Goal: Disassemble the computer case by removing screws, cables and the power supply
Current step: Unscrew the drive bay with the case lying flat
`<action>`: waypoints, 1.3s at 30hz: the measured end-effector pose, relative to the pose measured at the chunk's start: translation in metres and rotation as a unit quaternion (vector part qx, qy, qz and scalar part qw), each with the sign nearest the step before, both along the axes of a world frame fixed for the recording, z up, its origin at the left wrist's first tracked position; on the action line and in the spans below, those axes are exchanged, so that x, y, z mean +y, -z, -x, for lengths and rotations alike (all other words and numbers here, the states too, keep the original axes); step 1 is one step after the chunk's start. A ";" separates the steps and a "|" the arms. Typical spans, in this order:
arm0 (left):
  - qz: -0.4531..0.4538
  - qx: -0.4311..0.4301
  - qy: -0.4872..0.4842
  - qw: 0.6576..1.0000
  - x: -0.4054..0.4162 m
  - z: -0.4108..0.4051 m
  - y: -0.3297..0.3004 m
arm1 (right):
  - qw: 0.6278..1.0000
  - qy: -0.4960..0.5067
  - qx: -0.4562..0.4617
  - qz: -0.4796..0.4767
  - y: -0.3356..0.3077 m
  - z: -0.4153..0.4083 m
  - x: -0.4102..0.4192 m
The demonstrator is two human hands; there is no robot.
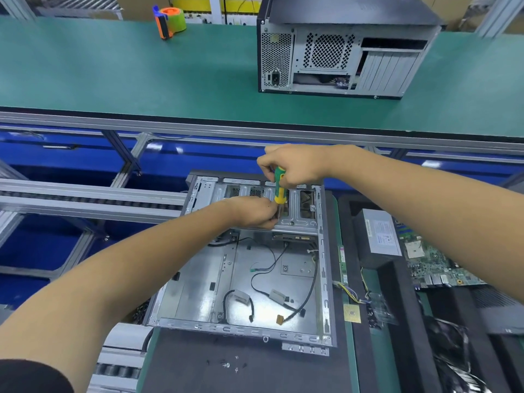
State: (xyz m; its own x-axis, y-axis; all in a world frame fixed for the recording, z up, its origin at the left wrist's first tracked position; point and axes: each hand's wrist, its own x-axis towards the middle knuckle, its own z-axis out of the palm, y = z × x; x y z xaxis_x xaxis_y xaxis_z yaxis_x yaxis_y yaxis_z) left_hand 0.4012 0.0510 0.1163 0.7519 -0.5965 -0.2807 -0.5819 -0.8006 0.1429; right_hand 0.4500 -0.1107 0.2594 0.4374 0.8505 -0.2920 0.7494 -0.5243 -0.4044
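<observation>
Open computer case (243, 268) lies flat at lower centre of the frame, side panel off, interior bare metal with loose black cables (272, 279) trailing across the floor.

Right hand (295, 165), centre frame, fingers curled round the top of a green-and-yellow screwdriver (280, 188), held upright over the drive cage (283, 208) at the case's far end. Screwdriver tip hidden behind the left hand; what it bears on cannot be made out.

Left hand (252, 212) just below, fingers curled in at the shaft's lower end against the cage. Whether they pinch the shaft or a screw is hidden.

Small screws (226, 364) lie on the dark mat at bottom centre, too small to count surely.

Right of the case: grey power supply (380, 234) with a white label, print too blurred to read; a green motherboard (433, 265) partly covered by the right forearm.

Upper right: a second case (340, 52), closed, rear panel facing the camera, on the green bench (113, 72). Upper left: orange-and-green tape dispenser (170, 21).

No writing legible anywhere.
</observation>
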 end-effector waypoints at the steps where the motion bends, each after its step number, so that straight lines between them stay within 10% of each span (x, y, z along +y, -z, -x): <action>1: -0.001 -0.003 0.000 1.000 -0.001 -0.001 0.001 | 1.000 0.000 -0.002 0.002 0.000 -0.001 -0.001; 26: 0.013 -0.033 -0.024 0.999 -0.014 -0.002 0.011 | 0.999 0.024 -0.023 -0.032 0.003 -0.016 -0.015; 30: 0.079 0.074 -0.062 0.992 -0.015 -0.006 0.005 | 0.998 0.056 -0.011 -0.039 -0.006 -0.021 -0.028; 33: 0.270 0.190 -0.168 0.929 -0.018 -0.007 0.002 | 0.996 0.076 -0.010 -0.048 -0.012 -0.027 -0.038; 36: 0.468 0.326 -0.312 0.760 -0.033 -0.008 0.001 | 0.995 0.090 -0.013 -0.049 -0.014 -0.031 -0.048; 39: 0.556 0.320 -0.357 0.679 -0.048 -0.012 0.001 | 0.994 0.101 -0.015 -0.034 -0.011 -0.035 -0.055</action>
